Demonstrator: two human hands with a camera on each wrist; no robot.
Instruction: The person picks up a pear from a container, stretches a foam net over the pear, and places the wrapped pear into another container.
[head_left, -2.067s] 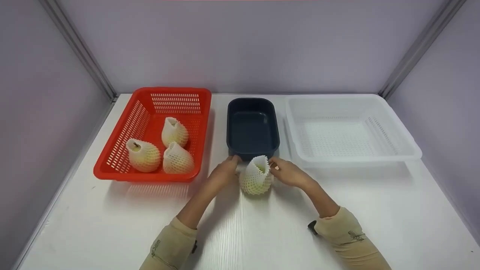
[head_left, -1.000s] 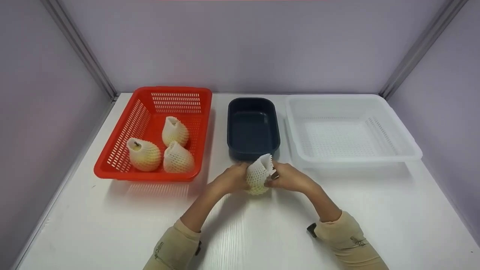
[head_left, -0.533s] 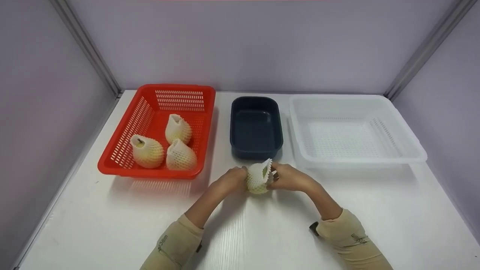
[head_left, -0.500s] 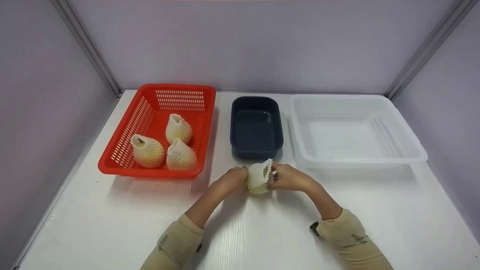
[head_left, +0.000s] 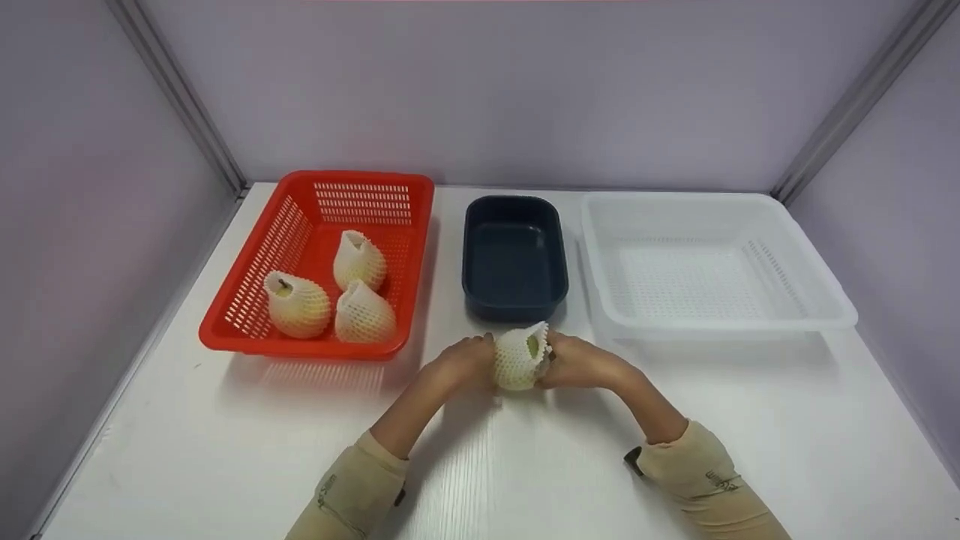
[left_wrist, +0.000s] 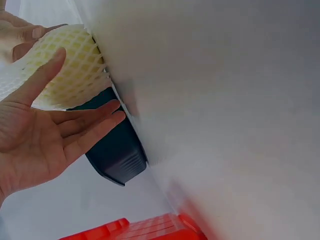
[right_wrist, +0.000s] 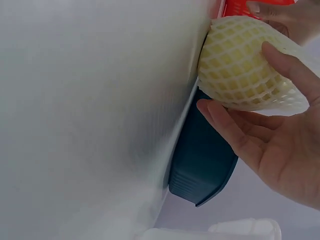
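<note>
A yellowish pear (head_left: 516,361) in a white foam net rests on the table just in front of the navy tub. The net's open end leans up and to the right. My left hand (head_left: 465,364) holds it from the left, thumb lying over the net in the left wrist view and fingers (left_wrist: 92,131) reaching behind. From the other side my right hand (head_left: 577,364) grips it; the right wrist view has that thumb on the net and the fingers (right_wrist: 232,127) bent around the far side. In the head view most fingertips are hidden.
Three more netted pears lie in a red basket (head_left: 300,346) at left. The navy tub (head_left: 515,259) stands in the middle, with nothing visible inside. To its right is a white plastic basket (head_left: 720,324). Pale panels (head_left: 495,90) enclose the table (head_left: 480,480).
Both hands have come in from the tub's near edge and taken hold of the netted pear. The net's open end has tipped to the right. The head view has shifted slightly.
</note>
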